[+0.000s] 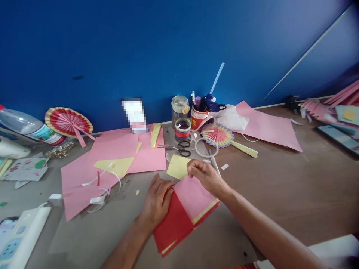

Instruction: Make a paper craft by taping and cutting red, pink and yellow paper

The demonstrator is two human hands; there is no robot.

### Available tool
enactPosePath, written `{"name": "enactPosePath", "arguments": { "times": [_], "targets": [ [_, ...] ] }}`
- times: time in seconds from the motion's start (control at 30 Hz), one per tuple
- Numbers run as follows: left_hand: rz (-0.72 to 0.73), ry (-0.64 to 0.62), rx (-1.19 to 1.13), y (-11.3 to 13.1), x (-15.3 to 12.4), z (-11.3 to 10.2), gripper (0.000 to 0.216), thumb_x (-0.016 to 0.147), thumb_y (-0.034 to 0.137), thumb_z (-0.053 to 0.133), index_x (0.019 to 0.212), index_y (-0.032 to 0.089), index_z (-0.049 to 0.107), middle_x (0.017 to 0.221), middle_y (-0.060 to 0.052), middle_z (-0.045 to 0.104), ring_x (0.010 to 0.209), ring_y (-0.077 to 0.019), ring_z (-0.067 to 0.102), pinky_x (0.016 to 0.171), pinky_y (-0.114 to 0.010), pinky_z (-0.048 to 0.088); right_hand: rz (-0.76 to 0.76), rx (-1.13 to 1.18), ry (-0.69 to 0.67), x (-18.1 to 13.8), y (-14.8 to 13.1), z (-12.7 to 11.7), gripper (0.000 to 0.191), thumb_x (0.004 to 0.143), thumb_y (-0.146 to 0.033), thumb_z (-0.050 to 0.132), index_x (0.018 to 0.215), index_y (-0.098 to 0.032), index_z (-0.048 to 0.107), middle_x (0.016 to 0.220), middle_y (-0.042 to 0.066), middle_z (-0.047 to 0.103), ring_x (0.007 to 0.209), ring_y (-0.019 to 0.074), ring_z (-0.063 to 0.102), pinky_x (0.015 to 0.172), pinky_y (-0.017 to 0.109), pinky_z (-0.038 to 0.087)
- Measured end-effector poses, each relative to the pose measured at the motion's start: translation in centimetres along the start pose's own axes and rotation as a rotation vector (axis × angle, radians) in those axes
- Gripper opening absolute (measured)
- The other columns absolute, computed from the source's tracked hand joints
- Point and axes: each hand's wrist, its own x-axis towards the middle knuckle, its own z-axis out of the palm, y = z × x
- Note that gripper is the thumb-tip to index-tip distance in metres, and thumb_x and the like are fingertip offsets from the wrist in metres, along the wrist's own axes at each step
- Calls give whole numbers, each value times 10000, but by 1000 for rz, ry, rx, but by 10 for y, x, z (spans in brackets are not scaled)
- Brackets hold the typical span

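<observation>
In front of me lies a paper piece of joined red paper [176,223] and pink paper [196,197], with yellow strips along its lower edges. My left hand [157,200] rests on its upper left edge, fingers laid down on the paper and the table. Over the top of the pink part, my right hand [204,175] is closed with thumb and fingers pinched together; whatever it may hold is too small to see. A yellow paper square [178,167] sits just beyond, partly behind the right hand. Scissors [183,148] with black handles lie farther back.
Pink sheets [109,149] with paper scraps spread at left. A pleated fan [68,123] leans on the blue wall; another fan [218,135] lies near a tape ring [206,148], a jar [180,106] and a red cup of tools [198,118]. A power strip [25,231] is at lower left.
</observation>
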Motion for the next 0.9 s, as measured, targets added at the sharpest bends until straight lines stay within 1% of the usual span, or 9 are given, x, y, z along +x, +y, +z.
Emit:
{"name": "enactPosePath", "arguments": {
  "times": [0.1,0.17,0.23,0.33,0.47,0.6,0.77,0.9],
  "targets": [
    [5,69,3,1,0,1,187,903,136,432,1014,212,562,893,-39,656,912,-185,628,971,-412,463,32,176,63,4,10,-2,236,788,-389,616,706,-197,505,683,-17,504,617,118,440,558,245,338],
    [3,82,10,2,0,1,180,905,144,435,1007,212,566,912,-52,644,950,-193,621,889,-360,511,52,268,127,6,13,-6,186,740,-319,660,735,-196,521,685,-27,509,610,110,446,561,239,344],
    [-4,78,21,3,0,-1,173,902,144,444,1000,213,569,924,-55,620,930,-186,619,831,-323,528,45,349,219,9,13,-12,167,699,-268,674,750,-196,533,677,-35,513,614,107,466,583,238,367],
    [-25,88,56,5,0,-4,184,893,137,456,1022,214,562,974,-63,572,920,-182,609,792,-302,529,4,396,311,13,12,-22,181,684,-287,684,765,-198,549,659,-42,515,606,104,485,606,243,393],
    [-56,93,110,3,-1,-6,213,887,129,462,1058,218,551,1013,-71,543,969,-202,579,840,-336,507,-7,342,350,16,16,-34,234,718,-366,687,697,-194,529,596,-39,508,562,100,470,568,239,376],
    [-89,60,167,-1,-1,-7,186,887,171,486,1053,215,557,1031,-80,554,997,-233,551,872,-397,480,-7,243,400,16,23,-41,281,786,-427,626,680,-202,496,531,-59,447,490,87,402,513,234,333],
    [-105,9,235,-5,-1,-13,121,895,227,498,982,219,582,983,-70,614,958,-244,559,894,-444,447,-24,40,427,15,22,-43,334,812,-488,584,666,-202,490,527,-59,415,476,88,355,465,232,280],
    [-107,-12,281,-7,-1,-18,104,902,240,497,942,220,591,964,-53,654,947,-234,583,1003,-489,349,-65,-142,440,16,23,-44,456,858,-550,469,568,-199,441,520,-41,399,485,95,354,476,240,286]
  ]
}}
